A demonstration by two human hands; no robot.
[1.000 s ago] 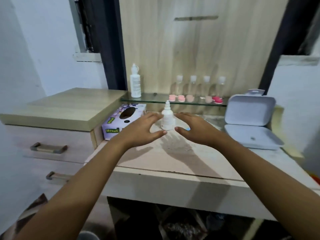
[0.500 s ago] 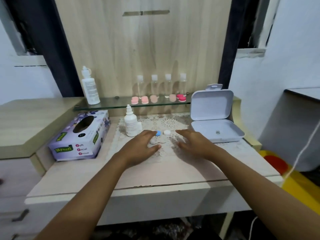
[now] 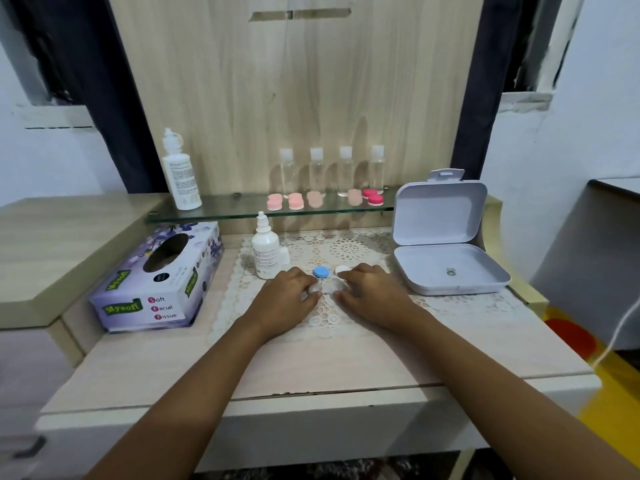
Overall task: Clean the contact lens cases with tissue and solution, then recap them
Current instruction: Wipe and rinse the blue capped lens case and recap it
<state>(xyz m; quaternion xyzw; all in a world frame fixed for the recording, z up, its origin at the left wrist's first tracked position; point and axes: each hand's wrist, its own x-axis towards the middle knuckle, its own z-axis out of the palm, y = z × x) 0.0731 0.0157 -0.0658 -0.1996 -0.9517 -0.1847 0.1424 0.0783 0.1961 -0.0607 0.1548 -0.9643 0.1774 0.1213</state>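
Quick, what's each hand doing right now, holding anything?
Left hand: pinching the left end of the clear lens case.
Right hand: seems to pinch its right end; blur makes that less certain.

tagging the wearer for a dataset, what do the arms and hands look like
The left arm and right arm are bare to the frame edge, no sleeves in view. The left hand and right hand are ungloved; no ring, watch or bracelet shows on the sides in view.

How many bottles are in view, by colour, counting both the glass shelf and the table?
Clear bottles: 4
White bottles: 2
Total: 6
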